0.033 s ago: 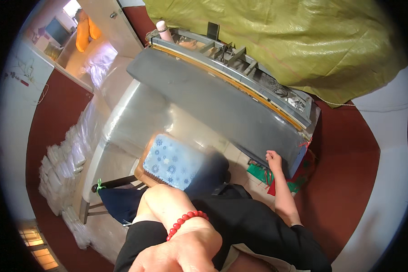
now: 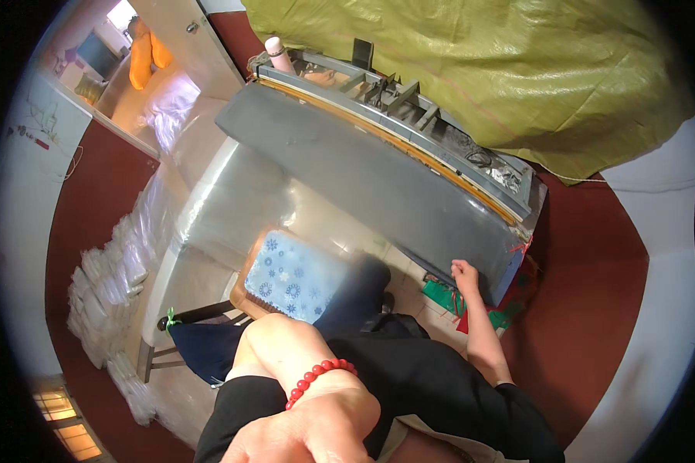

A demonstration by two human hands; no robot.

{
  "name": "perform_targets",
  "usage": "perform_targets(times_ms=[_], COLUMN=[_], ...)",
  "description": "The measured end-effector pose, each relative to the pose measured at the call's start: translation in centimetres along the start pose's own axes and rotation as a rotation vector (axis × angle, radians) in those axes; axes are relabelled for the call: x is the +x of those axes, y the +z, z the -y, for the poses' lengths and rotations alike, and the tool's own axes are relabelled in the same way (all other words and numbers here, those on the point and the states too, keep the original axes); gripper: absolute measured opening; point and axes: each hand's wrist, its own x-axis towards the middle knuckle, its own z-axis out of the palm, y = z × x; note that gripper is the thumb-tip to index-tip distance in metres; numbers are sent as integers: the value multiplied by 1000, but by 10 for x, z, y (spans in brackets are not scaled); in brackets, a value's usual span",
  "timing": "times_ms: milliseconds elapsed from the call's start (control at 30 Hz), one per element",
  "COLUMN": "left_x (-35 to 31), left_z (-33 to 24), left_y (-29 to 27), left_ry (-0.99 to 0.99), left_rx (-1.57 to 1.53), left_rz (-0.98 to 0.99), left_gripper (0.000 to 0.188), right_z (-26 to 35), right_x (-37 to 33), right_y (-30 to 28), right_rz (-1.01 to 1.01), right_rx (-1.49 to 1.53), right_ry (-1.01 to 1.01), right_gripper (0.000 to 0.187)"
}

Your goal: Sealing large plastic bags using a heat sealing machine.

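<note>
My left hand (image 2: 316, 428) is raised close in front of the camera at the lower middle, a red bead bracelet (image 2: 310, 380) around its wrist. Its fingers run out of the picture, so their state is hidden. To the right, my right hand (image 2: 463, 276) hovers over or rests on the near edge of a long grey work surface (image 2: 363, 181); I cannot tell whether it touches. Its fingers are curled in, with nothing visible in them. Green and red material (image 2: 444, 299) hangs or lies just below that hand.
Behind the surface runs a metal machine frame (image 2: 417, 112) with a pink bottle (image 2: 278, 55) on it. An olive tarpaulin (image 2: 502, 69) covers the back. A stool with a blue patterned cushion (image 2: 286, 274) stands near my legs. Stacked clear plastic bags (image 2: 100, 293) lie at left.
</note>
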Motion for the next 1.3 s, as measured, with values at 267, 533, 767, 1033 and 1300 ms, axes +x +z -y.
perform_targets(times_ms=[267,533,767,1033,1300], left_x=[-2,-67,-112,-132,-150], left_z=[65,193,386,493,514], left_y=[-96,-335,-575,-637,-635], left_ry=[85,-871,-1050,-1057,-1055], left_rx=[182,971,1277,1494,1569], left_rz=[197,152,94,280,168], left_gripper=[10,16,72,106,105], right_z=[17,49,155,153,153], right_x=[1,23,119,148,152], right_y=[14,38,167,199,196], right_rz=[-4,-320,-521,-665,-695], right_rx=[221,-357,-871,-988,-948], right_ry=[266,176,579,704,657], right_gripper=[10,18,51,50,50])
